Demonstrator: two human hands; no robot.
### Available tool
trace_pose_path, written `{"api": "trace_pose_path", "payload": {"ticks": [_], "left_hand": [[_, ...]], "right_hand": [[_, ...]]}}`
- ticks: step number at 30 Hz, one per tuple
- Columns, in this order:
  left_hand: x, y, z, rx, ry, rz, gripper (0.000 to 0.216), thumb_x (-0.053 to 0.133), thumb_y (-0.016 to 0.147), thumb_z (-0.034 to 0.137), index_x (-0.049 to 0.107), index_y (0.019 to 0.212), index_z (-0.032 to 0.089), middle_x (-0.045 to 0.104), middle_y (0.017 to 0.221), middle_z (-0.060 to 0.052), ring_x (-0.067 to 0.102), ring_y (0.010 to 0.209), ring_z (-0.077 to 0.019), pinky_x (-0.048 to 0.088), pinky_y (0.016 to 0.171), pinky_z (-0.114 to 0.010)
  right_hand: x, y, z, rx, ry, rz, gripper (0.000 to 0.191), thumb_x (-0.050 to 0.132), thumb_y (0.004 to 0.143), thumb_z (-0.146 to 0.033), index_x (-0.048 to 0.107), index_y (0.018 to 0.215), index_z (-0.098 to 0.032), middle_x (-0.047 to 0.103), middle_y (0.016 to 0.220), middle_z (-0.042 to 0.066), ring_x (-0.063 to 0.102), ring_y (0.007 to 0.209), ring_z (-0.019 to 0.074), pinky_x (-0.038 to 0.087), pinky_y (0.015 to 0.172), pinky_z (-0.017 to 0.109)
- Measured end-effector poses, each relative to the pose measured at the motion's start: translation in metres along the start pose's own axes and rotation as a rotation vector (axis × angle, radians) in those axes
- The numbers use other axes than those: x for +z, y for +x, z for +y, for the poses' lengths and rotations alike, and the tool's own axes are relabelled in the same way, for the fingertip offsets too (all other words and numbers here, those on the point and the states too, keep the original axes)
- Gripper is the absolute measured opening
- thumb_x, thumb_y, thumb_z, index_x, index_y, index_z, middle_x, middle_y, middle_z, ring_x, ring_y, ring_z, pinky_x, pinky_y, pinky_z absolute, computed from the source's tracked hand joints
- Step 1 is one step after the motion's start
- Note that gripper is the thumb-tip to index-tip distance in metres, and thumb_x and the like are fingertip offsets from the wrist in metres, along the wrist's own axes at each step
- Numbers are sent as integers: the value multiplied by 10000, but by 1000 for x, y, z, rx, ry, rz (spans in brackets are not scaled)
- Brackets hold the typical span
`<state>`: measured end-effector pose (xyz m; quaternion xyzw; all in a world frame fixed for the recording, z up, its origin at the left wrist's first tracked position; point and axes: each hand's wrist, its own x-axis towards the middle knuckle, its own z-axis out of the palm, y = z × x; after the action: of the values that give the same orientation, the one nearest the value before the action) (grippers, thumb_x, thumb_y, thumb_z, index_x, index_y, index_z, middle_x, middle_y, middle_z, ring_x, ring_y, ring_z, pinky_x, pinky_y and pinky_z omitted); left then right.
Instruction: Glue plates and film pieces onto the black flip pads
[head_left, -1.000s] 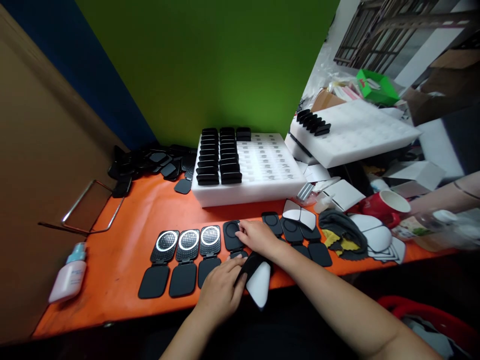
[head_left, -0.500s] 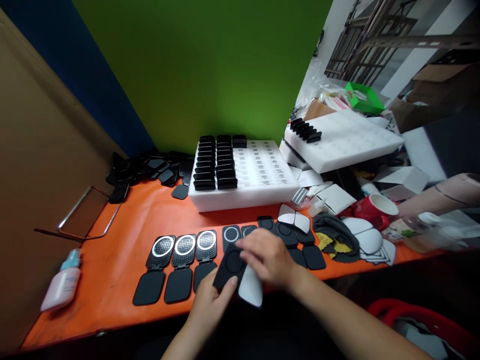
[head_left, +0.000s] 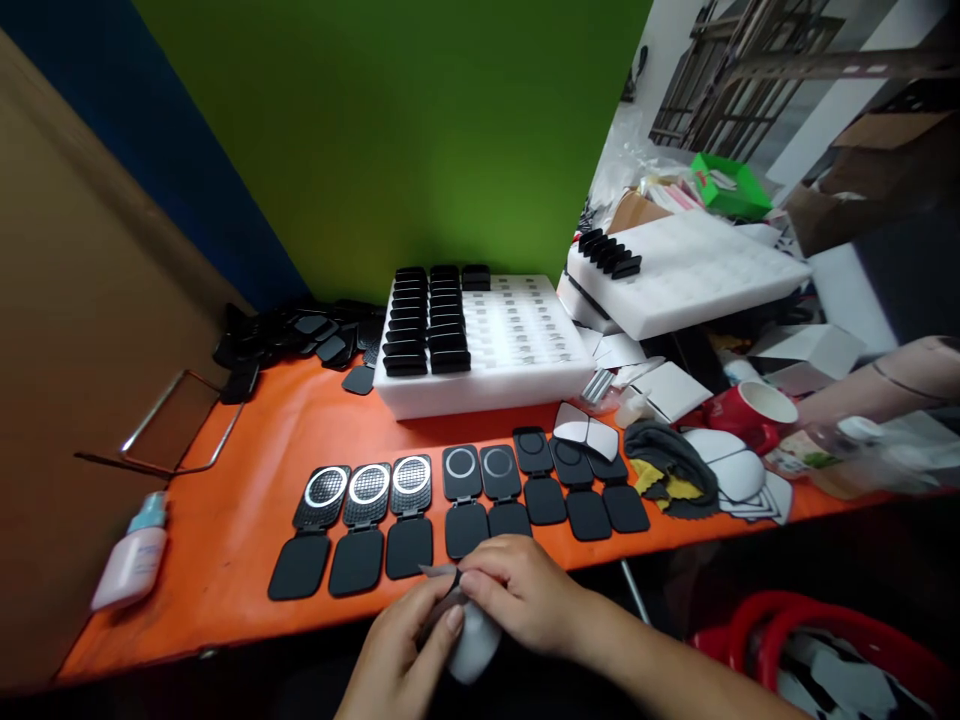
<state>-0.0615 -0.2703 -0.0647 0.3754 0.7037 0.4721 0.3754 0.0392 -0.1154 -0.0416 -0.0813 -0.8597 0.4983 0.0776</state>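
Note:
Both my hands meet just in front of the table's near edge, fingers closed. My left hand (head_left: 409,635) pinches a black square plate, mostly hidden behind the fingers. Thumb and fingers of my right hand (head_left: 529,595) close on a white rounded sheet (head_left: 476,645) that hangs below the fingertips. A thin grey corner (head_left: 439,570) sticks out above the left fingers; what it belongs to is hidden. Beyond the hands lie hinged black plates in a row, three with silver mesh rings (head_left: 369,484) and several with plain rings (head_left: 461,470). Two white-faced pieces (head_left: 585,430) rest on the right-hand plates.
A white foam block (head_left: 487,395) holds upright black pieces (head_left: 450,358); a second foam block (head_left: 697,280) is behind right. Black plates (head_left: 300,335) are heaped at left. A pump bottle (head_left: 133,560), metal stand (head_left: 169,470), grey-yellow glove (head_left: 667,465) and red mug (head_left: 754,415) surround the work area.
My hands have moved down toward me and closer together, bringing the black plate and white sheet off the table's edge. The row of hinged plates behind them is more exposed.

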Motion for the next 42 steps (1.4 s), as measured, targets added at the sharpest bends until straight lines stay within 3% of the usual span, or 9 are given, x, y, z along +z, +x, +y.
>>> {"api": "trace_pose_path", "payload": {"ticks": [4,8,12,15,18,24,28,33,42], "left_hand": [[-2,-3,0,-57,-41,54,270,529,799,369,596,1020,231,646,992,-50,579,937,-201,460,823,-277],[-19,-2,-4,-228,-235,124,321,556,760,441,609,949,187,656,832,-37,592,778,-187,475,667,-249],[-46,-3,-11,-264,-337,-14,290,560,758,439,600,833,162,599,700,-3,541,629,-132,426,563,-209],[-57,-4,-9,-212,-192,-72,263,518,795,409,596,767,159,572,703,-8,528,638,-130,420,574,-212],[-57,2,2,-25,101,-80,256,455,839,346,608,730,173,577,788,-37,538,749,-160,438,670,-253],[-46,27,6,247,474,-37,221,399,851,255,617,858,215,607,864,-51,543,822,-174,449,757,-305],[-42,35,-8,279,554,18,198,401,847,234,595,875,211,610,905,-55,554,843,-176,451,759,-308],[-38,34,-17,306,613,77,200,394,843,236,592,862,210,620,893,-63,568,832,-188,463,736,-318],[-38,34,-21,294,624,85,174,407,835,221,575,881,218,619,928,-51,560,883,-192,453,785,-329]], "right_hand": [[-2,7,4,63,95,56,225,427,857,-239,606,735,-179,586,726,14,530,694,132,390,649,234],[-14,21,15,303,497,240,208,486,826,-361,558,762,-177,509,582,-29,467,538,103,373,521,216],[-38,34,17,410,842,471,246,540,784,-434,506,788,-191,470,467,-67,415,405,83,352,429,197],[-49,39,11,390,938,592,259,598,749,-418,509,858,-200,621,686,6,585,622,130,452,565,230],[-44,42,6,340,891,493,292,558,767,-458,550,860,-182,629,837,54,607,777,168,473,669,276],[-12,68,19,262,625,264,308,604,739,-322,510,1004,-197,553,657,-42,535,621,108,421,610,235],[1,88,30,277,457,204,130,557,749,-277,540,837,-183,548,680,-32,510,609,101,395,579,223],[14,104,37,166,183,213,146,633,685,-311,594,758,-191,567,867,8,524,785,142,402,677,244],[25,119,52,208,46,85,149,560,727,-308,537,658,-178,502,595,-49,454,570,105,331,525,201]]}}
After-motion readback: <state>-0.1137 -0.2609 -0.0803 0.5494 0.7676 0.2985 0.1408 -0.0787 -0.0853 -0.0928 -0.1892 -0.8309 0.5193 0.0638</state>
